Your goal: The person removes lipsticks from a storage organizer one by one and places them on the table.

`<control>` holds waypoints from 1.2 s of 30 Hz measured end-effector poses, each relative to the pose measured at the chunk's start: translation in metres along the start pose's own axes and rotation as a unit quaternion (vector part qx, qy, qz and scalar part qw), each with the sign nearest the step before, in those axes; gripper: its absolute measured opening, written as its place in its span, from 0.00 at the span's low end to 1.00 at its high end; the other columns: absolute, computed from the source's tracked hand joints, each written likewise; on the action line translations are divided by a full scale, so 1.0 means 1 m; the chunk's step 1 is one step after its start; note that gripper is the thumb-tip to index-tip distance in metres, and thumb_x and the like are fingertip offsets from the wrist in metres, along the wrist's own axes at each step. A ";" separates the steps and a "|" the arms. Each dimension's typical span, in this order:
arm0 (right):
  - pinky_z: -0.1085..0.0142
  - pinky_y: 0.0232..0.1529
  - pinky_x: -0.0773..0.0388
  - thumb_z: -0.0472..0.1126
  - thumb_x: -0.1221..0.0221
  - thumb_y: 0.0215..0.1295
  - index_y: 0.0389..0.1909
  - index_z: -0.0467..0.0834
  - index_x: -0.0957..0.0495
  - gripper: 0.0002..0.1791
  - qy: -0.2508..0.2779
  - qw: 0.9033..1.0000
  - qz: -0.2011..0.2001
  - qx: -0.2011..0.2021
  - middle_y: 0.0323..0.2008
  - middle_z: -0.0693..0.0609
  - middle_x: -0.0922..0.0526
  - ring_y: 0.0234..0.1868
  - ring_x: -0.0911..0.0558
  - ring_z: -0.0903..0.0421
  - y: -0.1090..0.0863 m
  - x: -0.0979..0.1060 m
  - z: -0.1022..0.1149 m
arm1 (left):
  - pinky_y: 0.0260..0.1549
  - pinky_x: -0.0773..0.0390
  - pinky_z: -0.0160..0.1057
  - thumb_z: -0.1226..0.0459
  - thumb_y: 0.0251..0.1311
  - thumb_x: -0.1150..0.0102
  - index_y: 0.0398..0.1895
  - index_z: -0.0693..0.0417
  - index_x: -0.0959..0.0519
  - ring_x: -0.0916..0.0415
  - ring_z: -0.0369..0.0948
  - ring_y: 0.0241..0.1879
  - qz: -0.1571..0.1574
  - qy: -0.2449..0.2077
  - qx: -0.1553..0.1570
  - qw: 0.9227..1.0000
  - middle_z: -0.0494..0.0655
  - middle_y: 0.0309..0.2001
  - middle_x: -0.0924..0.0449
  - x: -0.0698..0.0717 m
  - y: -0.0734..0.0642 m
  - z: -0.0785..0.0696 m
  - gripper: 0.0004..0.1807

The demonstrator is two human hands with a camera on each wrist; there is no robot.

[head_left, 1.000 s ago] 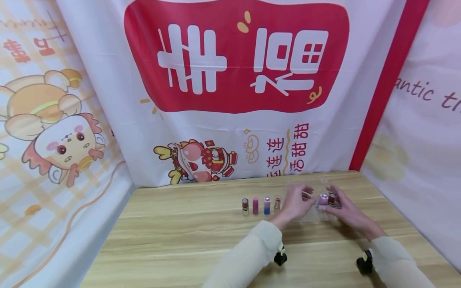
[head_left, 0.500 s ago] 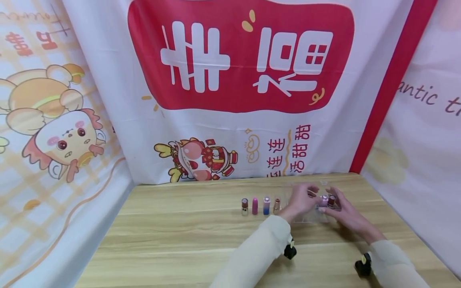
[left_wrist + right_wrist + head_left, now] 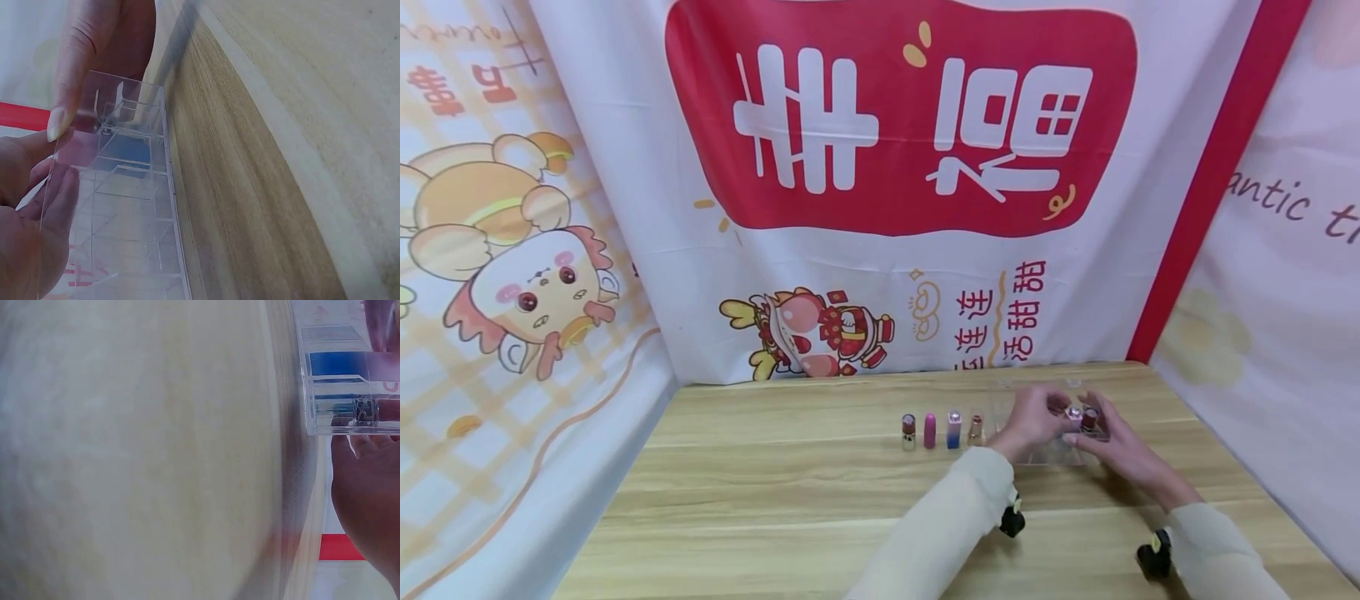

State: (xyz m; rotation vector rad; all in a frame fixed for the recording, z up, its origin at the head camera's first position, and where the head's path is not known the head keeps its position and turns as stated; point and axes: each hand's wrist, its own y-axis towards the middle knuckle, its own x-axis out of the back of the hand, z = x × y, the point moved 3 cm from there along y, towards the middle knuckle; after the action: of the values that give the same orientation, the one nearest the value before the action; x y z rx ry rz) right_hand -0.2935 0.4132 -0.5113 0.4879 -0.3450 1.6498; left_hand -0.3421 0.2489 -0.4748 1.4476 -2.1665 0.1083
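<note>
A clear lipstick organizer [image 3: 1037,454] with small compartments stands at the right of the table. Two lipsticks occupy its right end: a dark red one [image 3: 1089,419] outermost, and beside it one with a pink top and blue base [image 3: 337,364]. My left hand [image 3: 1036,415] reaches over the organizer from the left, thumb and finger around the pink top; the left wrist view shows its fingertips [image 3: 62,187] close by it. My right hand [image 3: 1116,437] grips the organizer's right end, thumb in front and fingers behind. Its thumb lies at the clear edge in the left wrist view.
Left of the organizer several lipsticks stand in a row: a dark red one [image 3: 908,432], a bright pink one [image 3: 930,431], a pink-and-blue one [image 3: 953,429] and a gold-based one [image 3: 975,431]. Printed cloth [image 3: 850,258] hangs behind the wooden table [image 3: 760,492].
My left hand has shifted right, and its fingers have come up to the pink-and-blue lipstick in the organizer. My right hand has stayed at the organizer's right end.
</note>
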 end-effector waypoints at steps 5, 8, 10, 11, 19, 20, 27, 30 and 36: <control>0.25 0.69 0.50 0.54 0.36 0.71 0.82 0.42 0.67 0.57 -0.002 1.000 -0.001 0.006 0.79 0.31 0.56 0.76 0.53 0.24 0.001 0.000 0.002 | 0.31 0.22 0.22 0.73 0.51 0.23 0.40 0.58 0.13 0.22 0.27 0.28 -0.004 0.009 -0.006 1.000 0.43 0.33 0.13 -0.001 0.000 -0.002 0.13; 0.25 0.68 0.50 0.54 0.37 0.71 0.82 0.42 0.66 0.56 -0.005 1.000 -0.002 0.006 0.79 0.30 0.56 0.76 0.53 0.24 0.002 0.002 0.003 | 0.30 0.23 0.21 0.72 0.51 0.23 0.38 0.57 0.13 0.23 0.27 0.27 -0.005 0.019 -0.010 1.000 0.42 0.32 0.13 0.000 0.001 -0.003 0.11; 0.25 0.68 0.51 0.55 0.37 0.71 0.82 0.42 0.66 0.56 -0.007 1.000 -0.003 0.005 0.79 0.31 0.56 0.76 0.53 0.25 0.003 0.003 0.003 | 0.29 0.23 0.21 0.71 0.51 0.23 0.36 0.56 0.13 0.24 0.26 0.26 -0.005 0.025 -0.006 1.000 0.41 0.31 0.13 0.000 0.002 -0.004 0.10; 0.25 0.69 0.51 0.55 0.37 0.71 0.82 0.43 0.66 0.56 -0.008 1.000 -0.002 0.003 0.80 0.31 0.57 0.76 0.53 0.25 0.003 0.003 0.004 | 0.29 0.23 0.21 0.71 0.52 0.23 0.36 0.56 0.13 0.24 0.26 0.26 -0.005 0.029 -0.007 1.000 0.40 0.30 0.14 0.000 0.003 -0.005 0.09; 0.24 0.68 0.53 0.56 0.37 0.71 0.82 0.46 0.71 0.58 -0.006 1.000 0.003 -0.007 0.80 0.33 0.60 0.77 0.56 0.25 0.002 0.003 0.005 | 0.26 0.24 0.21 0.68 0.52 0.22 0.32 0.54 0.12 0.25 0.26 0.23 -0.004 0.048 0.003 0.999 0.36 0.25 0.16 -0.001 0.004 -0.003 0.06; 0.24 0.68 0.54 0.56 0.37 0.71 0.82 0.46 0.71 0.58 -0.006 1.000 0.003 -0.010 0.81 0.33 0.60 0.77 0.57 0.25 0.002 0.002 0.004 | 0.26 0.24 0.21 0.67 0.52 0.22 0.31 0.54 0.12 0.25 0.26 0.23 -0.004 0.051 0.007 0.999 0.36 0.24 0.17 -0.002 0.004 -0.002 0.06; 0.23 0.67 0.55 0.55 0.38 0.71 0.82 0.45 0.71 0.58 -0.004 1.000 0.006 -0.013 0.80 0.32 0.60 0.77 0.58 0.24 -0.002 -0.001 0.002 | 0.26 0.24 0.21 0.65 0.53 0.22 0.31 0.53 0.12 0.26 0.25 0.23 0.002 0.057 0.008 0.998 0.36 0.25 0.16 -0.007 0.002 0.003 0.05; 0.23 0.67 0.55 0.55 0.38 0.71 0.82 0.45 0.71 0.58 -0.002 1.000 0.006 -0.016 0.80 0.32 0.61 0.77 0.58 0.24 -0.003 -0.002 0.001 | 0.28 0.24 0.20 0.66 0.55 0.24 0.34 0.54 0.11 0.25 0.25 0.24 0.007 0.044 -0.002 0.999 0.37 0.27 0.15 -0.007 0.000 0.004 0.05; 0.25 0.68 0.50 0.51 0.38 0.73 0.82 0.42 0.71 0.56 0.001 1.000 0.005 -0.005 0.79 0.28 0.58 0.76 0.54 0.23 -0.004 0.000 0.002 | 0.31 0.23 0.21 0.65 0.59 0.26 0.39 0.53 0.11 0.22 0.26 0.30 -0.012 0.001 -0.025 1.000 0.36 0.32 0.13 0.001 -0.005 0.001 0.06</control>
State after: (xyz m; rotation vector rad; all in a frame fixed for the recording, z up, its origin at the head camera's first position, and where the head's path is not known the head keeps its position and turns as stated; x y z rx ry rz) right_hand -0.2896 0.4123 -0.5099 0.4784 -0.3546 1.6576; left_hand -0.3387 0.2457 -0.4759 1.4442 -2.1338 0.0465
